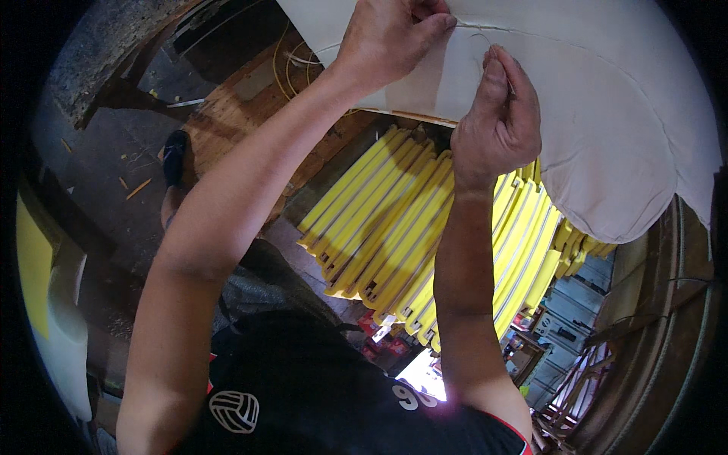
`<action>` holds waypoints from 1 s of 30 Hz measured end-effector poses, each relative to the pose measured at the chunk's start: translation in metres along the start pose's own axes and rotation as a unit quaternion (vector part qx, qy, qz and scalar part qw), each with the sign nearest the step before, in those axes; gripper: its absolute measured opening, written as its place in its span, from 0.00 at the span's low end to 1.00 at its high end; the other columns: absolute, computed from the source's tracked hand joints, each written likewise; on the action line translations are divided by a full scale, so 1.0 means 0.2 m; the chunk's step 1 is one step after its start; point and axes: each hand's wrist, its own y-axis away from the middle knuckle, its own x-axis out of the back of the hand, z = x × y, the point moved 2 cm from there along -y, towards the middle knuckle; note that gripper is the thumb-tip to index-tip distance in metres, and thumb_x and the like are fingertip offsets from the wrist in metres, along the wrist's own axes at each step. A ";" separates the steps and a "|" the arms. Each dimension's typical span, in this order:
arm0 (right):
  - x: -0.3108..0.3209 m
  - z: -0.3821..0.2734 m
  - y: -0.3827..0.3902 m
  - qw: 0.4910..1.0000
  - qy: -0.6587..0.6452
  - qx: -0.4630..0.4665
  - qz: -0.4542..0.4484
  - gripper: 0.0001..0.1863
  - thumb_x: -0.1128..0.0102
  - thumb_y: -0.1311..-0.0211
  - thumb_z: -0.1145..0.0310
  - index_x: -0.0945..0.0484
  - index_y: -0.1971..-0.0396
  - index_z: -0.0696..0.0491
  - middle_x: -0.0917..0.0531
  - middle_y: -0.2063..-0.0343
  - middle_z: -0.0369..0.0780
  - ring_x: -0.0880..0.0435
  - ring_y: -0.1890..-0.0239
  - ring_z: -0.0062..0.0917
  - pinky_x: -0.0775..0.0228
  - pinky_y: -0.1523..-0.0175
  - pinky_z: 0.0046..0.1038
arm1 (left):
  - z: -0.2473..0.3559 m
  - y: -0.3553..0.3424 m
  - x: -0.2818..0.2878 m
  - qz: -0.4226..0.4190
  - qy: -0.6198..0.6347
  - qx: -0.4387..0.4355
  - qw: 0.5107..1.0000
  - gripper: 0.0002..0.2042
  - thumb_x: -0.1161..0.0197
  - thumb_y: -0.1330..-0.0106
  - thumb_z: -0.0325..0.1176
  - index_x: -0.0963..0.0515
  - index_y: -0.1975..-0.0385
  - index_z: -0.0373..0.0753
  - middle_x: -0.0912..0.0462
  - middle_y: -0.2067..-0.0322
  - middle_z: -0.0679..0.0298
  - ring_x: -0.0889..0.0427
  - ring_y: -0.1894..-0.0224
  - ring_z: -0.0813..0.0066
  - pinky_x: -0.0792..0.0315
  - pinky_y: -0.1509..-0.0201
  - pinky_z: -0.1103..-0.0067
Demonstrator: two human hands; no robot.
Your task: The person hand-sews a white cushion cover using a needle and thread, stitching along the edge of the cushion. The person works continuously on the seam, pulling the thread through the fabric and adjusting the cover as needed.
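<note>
White fabric (599, 98) covers a large padded form at the top right, with a seam line running across it. At the seam, my left hand (390, 38) is closed, its thumb and fingers pinching the fabric edge. To its right, my right hand (500, 114) is raised with thumb and fingertips pressed together. They grip a thin curved needle (481, 35), its curve rising toward the seam. Fine thread seems to hang near those fingertips, too thin to follow. A rounded flap of the fabric droops below and right of my right hand.
Long yellow slat-like pieces (379, 212) stand in a row beneath my arms. Left lies a wooden board (239, 125) with loose yellow cord (288, 72), beside a worn tabletop (98, 64). A white and yellow padded piece (57, 296) stands far left; brown bars (660, 303) line the right.
</note>
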 end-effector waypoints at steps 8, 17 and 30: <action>0.00 0.02 -0.07 0.989 0.096 0.095 -0.063 0.10 0.33 0.35 0.78 0.14 0.55 0.56 0.11 0.59 0.45 0.10 0.56 0.35 0.17 0.51 0.31 | 0.00 -0.01 0.03 -0.012 0.015 0.008 1.000 0.09 0.36 0.27 0.32 0.20 0.61 0.31 0.16 0.72 0.63 0.20 0.68 0.80 0.24 0.63 0.77; -0.01 0.05 -0.06 0.982 0.089 0.146 -0.077 0.13 0.32 0.38 0.80 0.14 0.54 0.55 0.10 0.59 0.44 0.09 0.55 0.35 0.17 0.50 0.32 | -0.03 -0.01 0.02 -0.016 0.011 0.004 1.000 0.09 0.35 0.27 0.32 0.20 0.62 0.32 0.15 0.71 0.62 0.19 0.68 0.80 0.23 0.64 0.77; -0.03 0.01 -0.08 0.976 0.135 0.150 -0.082 0.10 0.31 0.38 0.79 0.15 0.56 0.56 0.10 0.61 0.44 0.09 0.59 0.36 0.16 0.54 0.32 | -0.03 -0.01 0.02 -0.028 0.029 0.022 0.999 0.09 0.36 0.26 0.32 0.19 0.60 0.31 0.14 0.69 0.61 0.17 0.66 0.78 0.22 0.61 0.77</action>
